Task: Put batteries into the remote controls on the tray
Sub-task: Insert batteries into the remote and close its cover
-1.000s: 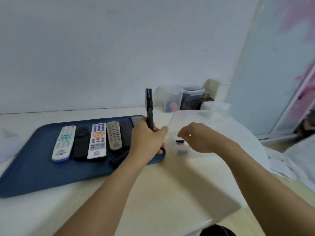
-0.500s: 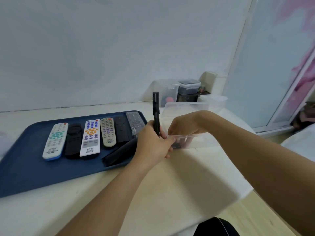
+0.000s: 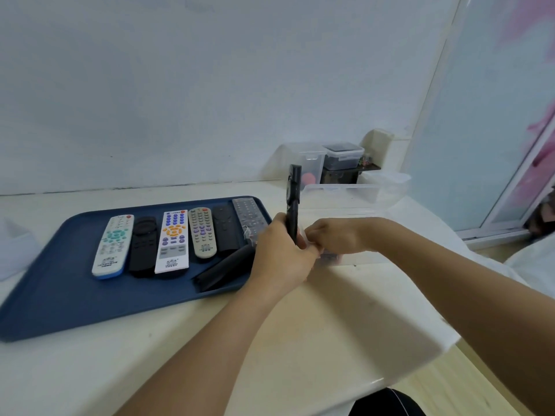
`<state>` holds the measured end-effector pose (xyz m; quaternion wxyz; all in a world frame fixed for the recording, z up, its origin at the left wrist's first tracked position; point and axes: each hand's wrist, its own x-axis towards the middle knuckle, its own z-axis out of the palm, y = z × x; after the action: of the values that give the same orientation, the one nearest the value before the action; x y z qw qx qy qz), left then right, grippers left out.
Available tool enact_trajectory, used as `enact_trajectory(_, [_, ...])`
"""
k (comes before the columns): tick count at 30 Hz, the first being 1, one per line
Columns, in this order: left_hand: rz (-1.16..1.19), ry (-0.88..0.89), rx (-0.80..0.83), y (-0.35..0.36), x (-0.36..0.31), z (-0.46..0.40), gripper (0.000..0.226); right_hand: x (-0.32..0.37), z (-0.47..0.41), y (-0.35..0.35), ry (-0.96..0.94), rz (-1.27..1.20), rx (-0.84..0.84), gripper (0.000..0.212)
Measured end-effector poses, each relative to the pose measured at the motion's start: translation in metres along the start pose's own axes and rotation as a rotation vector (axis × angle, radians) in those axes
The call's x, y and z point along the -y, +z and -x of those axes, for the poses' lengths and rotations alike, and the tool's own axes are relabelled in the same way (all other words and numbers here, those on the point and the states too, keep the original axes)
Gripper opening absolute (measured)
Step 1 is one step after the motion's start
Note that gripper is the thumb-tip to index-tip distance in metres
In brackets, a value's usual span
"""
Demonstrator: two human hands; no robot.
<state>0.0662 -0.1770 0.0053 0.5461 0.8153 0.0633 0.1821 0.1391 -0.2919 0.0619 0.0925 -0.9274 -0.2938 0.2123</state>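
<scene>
- Black remote point(image 3: 293, 199): held upright in the left hand point(image 3: 279, 250), fingers curled round its lower end, just off the tray's right edge.
- Right hand point(image 3: 333, 237): fingers bent at the remote's base, over the clear box point(image 3: 360, 205); whether anything is pinched cannot be told.
- Blue tray point(image 3: 60, 295): six remotes in a row, one black piece point(image 3: 223, 270) lying askew in front.
- Pale table point(image 3: 270, 340): tray and box borne.

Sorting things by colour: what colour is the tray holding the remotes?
Dark blue tray, seen in the head view.
</scene>
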Motion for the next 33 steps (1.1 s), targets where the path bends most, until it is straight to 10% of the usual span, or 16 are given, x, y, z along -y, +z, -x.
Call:
enact_trajectory(10, [0.188,-0.089,0.035,-0.006,-0.004,0.000,0.043,-0.012,0.002,0.015,-0.195,-0.145,-0.523,0.048])
enact_trajectory(15, [0.372,-0.234,0.022,-0.016,-0.005,0.005,0.032,-0.001,0.015,0.026,-0.270,0.224,-0.796,0.054])
enact_trajectory(19, [0.685,-0.293,-0.038,-0.054,-0.017,0.006,0.015,0.042,0.028,0.019,-0.407,-0.170,-0.926,0.052])
enact_trajectory(22, [0.892,-0.338,0.029,-0.100,-0.020,0.004,0.056,0.085,0.020,0.010,-0.241,-0.748,-0.719,0.050])
enact_trajectory(26, [0.946,-0.409,0.032,-0.155,-0.002,0.010,0.061,0.124,-0.008,0.010,0.030,-1.559,-0.034,0.023])
enact_trajectory(33, [1.052,-0.345,0.012,-0.211,0.032,0.018,0.054,0.189,-0.055,0.055,-0.293,-1.519,-0.102,0.025])
